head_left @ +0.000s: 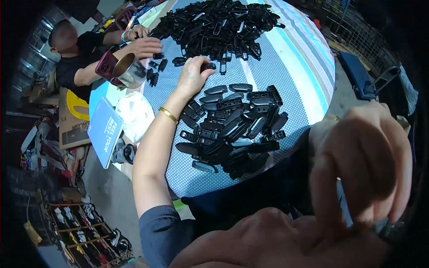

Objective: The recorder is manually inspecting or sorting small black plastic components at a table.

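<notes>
My left hand (191, 78), a gold bangle on its wrist, reaches over the table and closes around a small black plastic piece (208, 66) by the edge of the large far heap. Most of that piece is hidden by my fingers. Below this hand lies a nearer pile of long, rounded black plastic pieces (230, 120), some showing slots. A bigger heap of similar black pieces (219, 27) covers the far part of the table. Very close up at the right, my right hand (362, 165) is raised with its fingers bent downward; its fingertips and anything in them are hidden.
The round table has a patterned cloth (299, 94). Across at the left, another person's hands (147, 47) work near loose black pieces (154, 73). A steel mug (129, 71), white plastic bag (134, 114) and blue notebook (106, 129) line the left edge. A blue trolley (355, 73) stands right.
</notes>
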A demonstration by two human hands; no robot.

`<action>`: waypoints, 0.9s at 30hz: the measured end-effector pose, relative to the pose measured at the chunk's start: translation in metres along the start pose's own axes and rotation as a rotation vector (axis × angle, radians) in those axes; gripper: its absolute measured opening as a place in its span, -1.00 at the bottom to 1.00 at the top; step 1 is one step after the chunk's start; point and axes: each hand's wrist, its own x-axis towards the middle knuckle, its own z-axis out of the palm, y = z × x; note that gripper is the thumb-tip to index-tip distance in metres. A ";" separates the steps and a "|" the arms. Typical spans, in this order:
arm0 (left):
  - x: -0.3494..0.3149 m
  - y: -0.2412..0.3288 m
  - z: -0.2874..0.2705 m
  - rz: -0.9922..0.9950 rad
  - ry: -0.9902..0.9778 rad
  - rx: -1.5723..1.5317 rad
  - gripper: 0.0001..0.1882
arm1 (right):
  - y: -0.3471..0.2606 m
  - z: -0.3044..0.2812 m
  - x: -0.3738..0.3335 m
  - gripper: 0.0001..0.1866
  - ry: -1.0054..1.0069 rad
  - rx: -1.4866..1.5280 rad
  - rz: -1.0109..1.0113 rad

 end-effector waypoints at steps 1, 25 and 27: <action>0.000 -0.002 0.003 -0.026 -0.006 -0.003 -0.74 | -0.002 0.002 0.002 -0.84 0.034 0.025 0.035; -0.007 -0.018 -0.002 -0.164 0.114 -0.091 -0.62 | -0.039 -0.021 -0.034 -0.84 -0.093 -0.089 -0.066; -0.013 -0.020 -0.013 -0.208 0.088 -0.060 -0.62 | -0.024 -0.028 -0.031 -0.84 -0.120 -0.077 -0.084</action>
